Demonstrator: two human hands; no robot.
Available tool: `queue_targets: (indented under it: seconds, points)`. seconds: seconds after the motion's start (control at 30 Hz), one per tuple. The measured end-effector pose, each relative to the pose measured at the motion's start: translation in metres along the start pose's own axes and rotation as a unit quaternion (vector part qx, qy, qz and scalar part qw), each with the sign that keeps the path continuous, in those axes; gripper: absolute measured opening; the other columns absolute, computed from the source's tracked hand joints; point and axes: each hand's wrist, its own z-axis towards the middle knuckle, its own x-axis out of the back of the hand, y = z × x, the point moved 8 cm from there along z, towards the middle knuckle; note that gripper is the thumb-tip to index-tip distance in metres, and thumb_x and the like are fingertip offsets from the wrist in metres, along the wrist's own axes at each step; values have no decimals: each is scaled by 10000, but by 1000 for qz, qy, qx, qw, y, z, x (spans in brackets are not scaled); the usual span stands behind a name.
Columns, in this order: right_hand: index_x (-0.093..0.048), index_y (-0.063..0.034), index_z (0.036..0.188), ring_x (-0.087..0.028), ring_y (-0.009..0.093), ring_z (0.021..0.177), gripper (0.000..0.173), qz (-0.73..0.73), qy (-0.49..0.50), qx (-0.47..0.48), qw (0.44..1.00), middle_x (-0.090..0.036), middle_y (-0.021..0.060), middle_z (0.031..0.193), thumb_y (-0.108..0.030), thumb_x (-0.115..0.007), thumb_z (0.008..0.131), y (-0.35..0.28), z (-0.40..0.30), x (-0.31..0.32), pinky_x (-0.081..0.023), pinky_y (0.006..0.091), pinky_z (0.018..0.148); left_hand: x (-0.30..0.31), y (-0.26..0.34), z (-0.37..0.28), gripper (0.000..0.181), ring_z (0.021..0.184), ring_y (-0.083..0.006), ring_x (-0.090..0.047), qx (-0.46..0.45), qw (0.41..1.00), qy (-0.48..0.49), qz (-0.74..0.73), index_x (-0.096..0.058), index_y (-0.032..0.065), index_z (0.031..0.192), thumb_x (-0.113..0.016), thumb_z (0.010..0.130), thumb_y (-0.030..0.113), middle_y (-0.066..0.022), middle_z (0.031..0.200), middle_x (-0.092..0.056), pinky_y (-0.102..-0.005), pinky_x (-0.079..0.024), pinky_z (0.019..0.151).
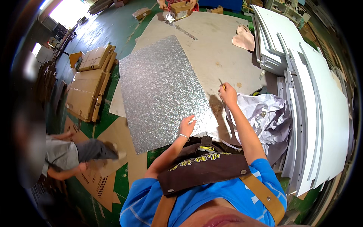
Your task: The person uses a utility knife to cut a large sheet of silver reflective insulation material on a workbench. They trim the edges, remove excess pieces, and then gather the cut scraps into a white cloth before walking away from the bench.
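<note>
A large silver sheet with a glittery, crinkled surface (164,90) lies askew on a pale work table (210,59), its left and near edges reaching past the tabletop. My left hand (188,126) is over the sheet's near right part, fingers apart and holding nothing; whether it touches the sheet is unclear. To the right of the sheet, my right hand (227,93) is closed around a slim tool with a yellow part (224,86), its thin dark tip pointing away from me. A crumpled white plastic sack (259,113) lies beside my right forearm.
White panels (317,107) stand stacked at the right, near pinkish gloves (244,38). A metal strip (183,30) and an open carton (180,10) are at the far end, where another person's hands show. Packed cartons (85,88) stand left; a co-worker (62,153) is at lower left.
</note>
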Motion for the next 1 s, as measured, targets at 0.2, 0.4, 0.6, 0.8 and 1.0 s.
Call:
queue_targets:
  seconds: [0.2,0.4,0.6,0.8,1.0]
  points:
    - [-603,-15,810,-605,202,711,234,9,112,57,992,-641,95,749,-246,-565,795,-6,75,16,-454,317,653,13,38,-2,241,983,-280,-516,-93,990,39,97,-646,119,946,-670,709,156,-79,1020,-580,-374,-411,862]
    - [-648,-31,852,-617,225,813,241,86,176,172,965,-650,120,842,-254,-579,790,-56,104,68,-457,303,732,10,33,1,265,1024,-273,-490,-93,991,21,95,-650,146,953,-688,691,158,-68,1070,-556,-374,-399,882]
    - [-673,-115,864,-602,258,901,194,-251,72,128,957,-656,79,896,-268,-605,768,11,68,134,-461,353,751,4,21,8,279,969,-287,-538,-128,990,-4,58,-648,70,942,-707,675,123,-109,1008,-601,-373,-422,861]
    - [-613,-242,1073,-386,246,1231,430,-521,-25,9,853,-561,12,1144,-338,-689,661,79,-13,197,-243,588,959,-8,29,15,312,987,-283,-524,-112,991,-41,62,-626,94,1021,-675,715,135,-100,1057,-576,-374,-398,886]
    - [-403,-220,1305,-439,237,1168,861,-582,-68,22,810,-537,52,1144,-309,-779,536,94,-67,187,-236,565,987,-76,90,29,422,1002,-194,-534,-69,963,-243,-90,-526,28,1179,-641,781,112,-125,1142,-538,-301,-426,891]
